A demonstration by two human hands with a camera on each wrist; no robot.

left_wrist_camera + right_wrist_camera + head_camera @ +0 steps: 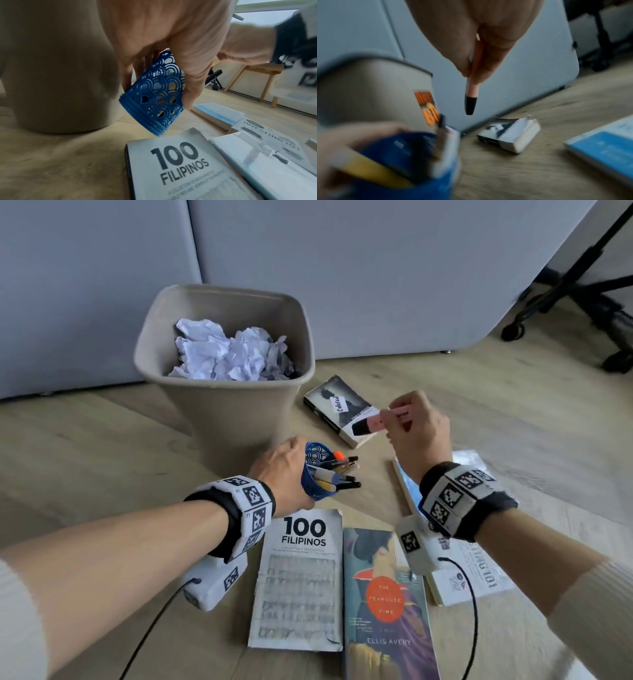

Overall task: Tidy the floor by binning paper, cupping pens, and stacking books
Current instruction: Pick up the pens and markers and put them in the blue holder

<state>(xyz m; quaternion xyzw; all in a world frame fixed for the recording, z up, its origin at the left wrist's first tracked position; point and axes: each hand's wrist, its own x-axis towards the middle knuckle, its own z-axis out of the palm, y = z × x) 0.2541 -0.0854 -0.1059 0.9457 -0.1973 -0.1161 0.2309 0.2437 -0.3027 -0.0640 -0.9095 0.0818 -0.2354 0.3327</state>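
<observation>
Left hand [286, 470] grips the tilted blue lattice pen cup [317, 477], right hand [419, 428] pinches a pink highlighter [378, 421] — best slide it in cap-first, beside the pens.

bin [226, 405] blocks behind cup [317, 474] | open floor [445, 392] rightward (books [301, 577] below)

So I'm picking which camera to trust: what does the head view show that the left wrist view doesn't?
Only the head view: crumpled paper inside the bin, and the right hand pinching a pink highlighter.
Only the left wrist view: the blue cup base lifted and tilted off the floor.
Both: the left hand grip on the cup, and the 100 Filipinos book.
</observation>
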